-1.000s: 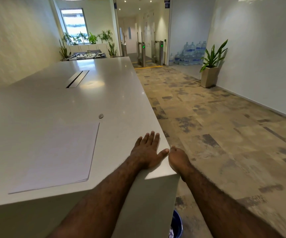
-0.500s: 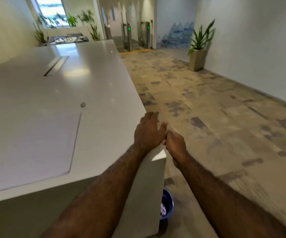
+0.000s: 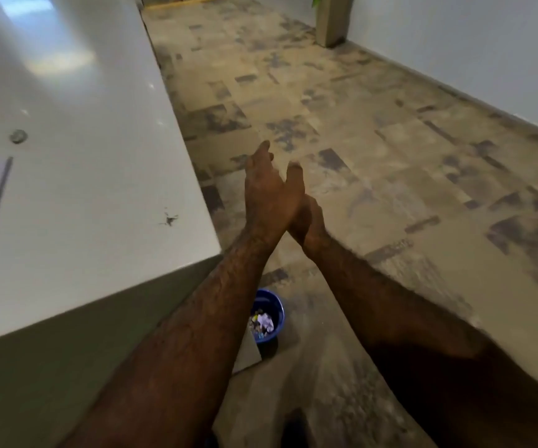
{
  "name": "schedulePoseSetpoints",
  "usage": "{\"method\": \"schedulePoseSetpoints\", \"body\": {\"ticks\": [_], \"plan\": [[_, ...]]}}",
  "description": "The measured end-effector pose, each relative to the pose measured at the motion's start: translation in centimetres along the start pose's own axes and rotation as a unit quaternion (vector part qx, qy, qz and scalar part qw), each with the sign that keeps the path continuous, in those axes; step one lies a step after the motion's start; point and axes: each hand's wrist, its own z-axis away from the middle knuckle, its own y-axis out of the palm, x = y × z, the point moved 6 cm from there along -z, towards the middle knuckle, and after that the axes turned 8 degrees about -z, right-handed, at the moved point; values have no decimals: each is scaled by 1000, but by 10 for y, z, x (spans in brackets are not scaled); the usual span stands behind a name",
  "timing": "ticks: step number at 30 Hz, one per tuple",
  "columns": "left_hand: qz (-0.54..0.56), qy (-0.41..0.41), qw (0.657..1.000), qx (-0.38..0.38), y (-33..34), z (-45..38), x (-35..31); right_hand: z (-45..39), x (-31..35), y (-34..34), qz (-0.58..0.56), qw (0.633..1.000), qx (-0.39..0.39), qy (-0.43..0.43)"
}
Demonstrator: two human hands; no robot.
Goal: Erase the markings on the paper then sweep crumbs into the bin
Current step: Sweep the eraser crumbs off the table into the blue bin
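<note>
Crumbs [image 3: 168,219] remain; hands [image 3: 279,198] left table [image 3: 99,189].

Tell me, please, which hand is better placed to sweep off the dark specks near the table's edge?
Probably the left. The left hand hangs just off the table's edge, on the side nearest the specks; the right hand lies beyond it, partly covered by it, farther from the table.
</note>
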Motion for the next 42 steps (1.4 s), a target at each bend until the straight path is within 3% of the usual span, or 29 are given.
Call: {"method": "schedulePoseSetpoints", "body": {"ticks": [4, 8, 13, 22, 30, 37, 42], "plan": [[-11, -11, 999, 43, 54, 5, 31, -5, -28, -13, 18, 999, 49, 8], [-14, -93, 994, 58, 99, 12, 90, -32, -88, -20, 172, 984, 38, 20], [-18, -188, 980, 71, 148, 30, 175, -55, -166, -29, 93, 991, 7, 99], [-6, -360, 925, 122, 244, 86, 346, -95, -333, -31, 47, 982, -36, 180], [-34, -426, 889, 165, 307, 150, 487, -104, -490, 1, 66, 966, -1, 251], [17, -504, 842, 192, 342, 204, 586, -105, -577, 35, 89, 954, 51, 282], [59, -560, 809, 169, 366, 227, 632, -97, -637, 62, 101, 942, 93, 308]]}}
